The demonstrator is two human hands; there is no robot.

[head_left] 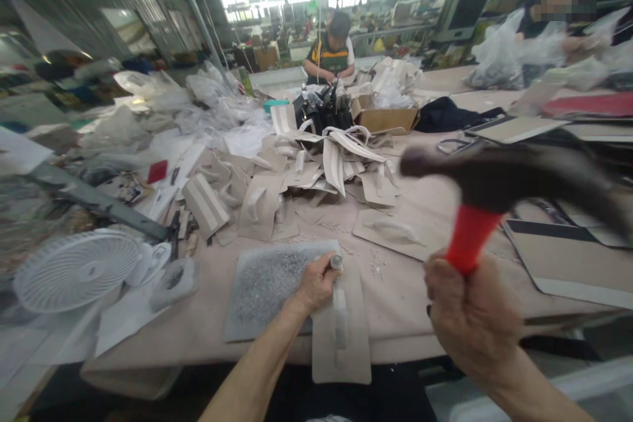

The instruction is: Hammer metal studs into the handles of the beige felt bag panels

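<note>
My right hand (472, 316) is closed around the red grip of a claw hammer (509, 175), raised above the table and blurred by motion. My left hand (316, 285) pinches a short metal punch (337, 262), its round top facing up. Under the punch lies a beige panel (353, 336) with a pale strap handle (340, 316) along its middle; its near end hangs over the table edge. Beneath my left hand and partly under the panel is a worn, pitted grey slab (247, 290). The punch's lower tip is hidden.
Beige panels with handles (257, 204) are heaped beyond the slab. A white fan (79, 270) lies at left, near plastic bags (198, 105). A cardboard box (390, 117) stands farther back. Flat panels (558, 257) lie at right. One person (331, 56) works across the table, another at far right.
</note>
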